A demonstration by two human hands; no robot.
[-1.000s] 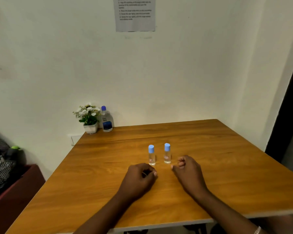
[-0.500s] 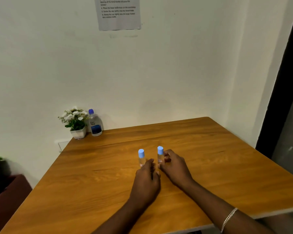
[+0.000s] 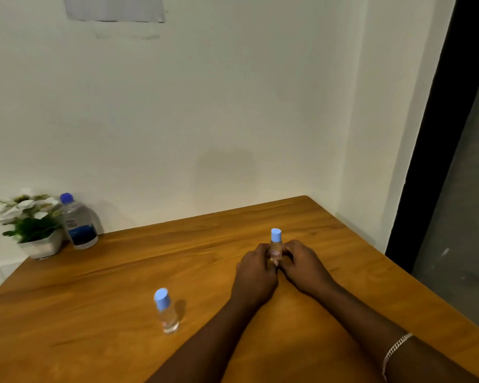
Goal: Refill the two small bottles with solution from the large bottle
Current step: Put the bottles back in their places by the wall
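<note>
Far left, back corner of the table (image 3: 94, 313): a small white pot (image 3: 40, 246), rounded and smooth, holding white flowers and green leaves; this part is blurred. Table top is orange-brown wood with long streaks of grain and a slight sheen.

Just right of the pot, close to the wall (image 3: 233, 106): large bottle (image 3: 79, 228), upright. Clear plastic, broad sloping shoulders, dark blue cap on, blue band round the lower body. Well apart from both hands.

Above, top edge: grey paper sheet (image 3: 114, 8) stuck on the matte off-white wall; text not readable.

Near front of table, left of the left forearm: first small bottle (image 3: 166, 310), standing alone, nothing touching it. Clear narrow cylinder, light blue cap on. It leans in the picture; true tilt or lens effect, cannot tell.

Centre right: left hand (image 3: 256, 272), fingers curled round the lower body of the second small bottle (image 3: 275, 244) from the left side. Right hand (image 3: 302, 265) grips the same bottle from the right. Both hands clamped on it. Bottle upright, light blue cap on and clear above the fingers; a pinkish label shows between them. Its base is hidden by the fingers, so resting or lifted cannot be told.

Right wrist: silver chain bracelet (image 3: 396, 352).

Far right: dark vertical door frame (image 3: 432, 134), a grey surface beyond it
</note>
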